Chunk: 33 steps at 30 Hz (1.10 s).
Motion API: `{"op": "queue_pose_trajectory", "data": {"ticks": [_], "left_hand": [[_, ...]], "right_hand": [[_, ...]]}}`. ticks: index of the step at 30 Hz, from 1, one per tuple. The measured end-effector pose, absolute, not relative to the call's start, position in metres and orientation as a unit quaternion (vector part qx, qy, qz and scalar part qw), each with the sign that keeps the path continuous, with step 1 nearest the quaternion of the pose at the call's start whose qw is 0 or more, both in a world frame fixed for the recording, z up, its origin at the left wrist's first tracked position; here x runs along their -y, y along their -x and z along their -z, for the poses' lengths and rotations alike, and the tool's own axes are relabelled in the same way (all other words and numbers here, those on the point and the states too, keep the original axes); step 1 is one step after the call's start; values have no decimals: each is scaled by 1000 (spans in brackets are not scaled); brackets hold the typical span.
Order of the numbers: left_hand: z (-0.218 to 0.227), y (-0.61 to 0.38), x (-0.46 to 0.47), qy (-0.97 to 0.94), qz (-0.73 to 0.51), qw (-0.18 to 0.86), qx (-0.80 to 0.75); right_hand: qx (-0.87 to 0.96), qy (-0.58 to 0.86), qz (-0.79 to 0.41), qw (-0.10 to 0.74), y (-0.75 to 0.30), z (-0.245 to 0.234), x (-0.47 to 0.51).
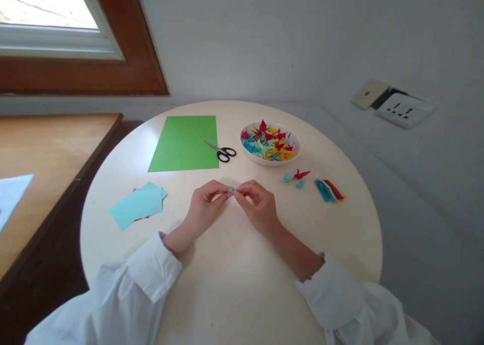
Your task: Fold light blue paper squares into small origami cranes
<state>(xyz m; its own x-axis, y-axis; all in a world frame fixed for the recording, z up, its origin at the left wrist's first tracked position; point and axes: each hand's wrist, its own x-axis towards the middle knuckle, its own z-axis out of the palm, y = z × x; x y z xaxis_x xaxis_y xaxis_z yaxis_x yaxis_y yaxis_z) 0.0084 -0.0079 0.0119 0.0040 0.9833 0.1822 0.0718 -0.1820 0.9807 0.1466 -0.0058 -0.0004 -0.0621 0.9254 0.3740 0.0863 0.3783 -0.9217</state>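
Between my two hands is a tiny folded piece of light blue paper (pixel 231 190), held just above the middle of the round table. My left hand (pixel 207 203) pinches its left side with thumb and forefinger. On the other side, the thumb and forefinger of my right hand (pixel 258 203) are closed on it too. Fingertips cover most of the paper, so its exact folded shape is hidden. Right of my hands lie a red paper crane (pixel 302 174) and two small light blue folded pieces (pixel 300 184).
A white bowl (pixel 251 158) full of colourful paper cranes stands behind my hands. Black-handled scissors (pixel 223 153) overlap a green sheet (pixel 185 143). Light blue and red paper sheets (pixel 139 204) lie left, a fanned stack of coloured strips (pixel 329 190) right. Walls border the round table (pixel 234 294).
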Motion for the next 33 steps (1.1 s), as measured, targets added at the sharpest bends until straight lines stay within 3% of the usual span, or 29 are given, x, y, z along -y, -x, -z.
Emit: {"op": "queue_pose_trajectory", "data": {"ticks": [17,33], "left_hand": [[-7,-5,7,-645,-490,332,-483],[-10,-7,11,-663,-416,419,-460]], "right_hand": [[650,417,-347,533,-148,-3,7],[659,419,-338,526,-146,-5,8]]}}
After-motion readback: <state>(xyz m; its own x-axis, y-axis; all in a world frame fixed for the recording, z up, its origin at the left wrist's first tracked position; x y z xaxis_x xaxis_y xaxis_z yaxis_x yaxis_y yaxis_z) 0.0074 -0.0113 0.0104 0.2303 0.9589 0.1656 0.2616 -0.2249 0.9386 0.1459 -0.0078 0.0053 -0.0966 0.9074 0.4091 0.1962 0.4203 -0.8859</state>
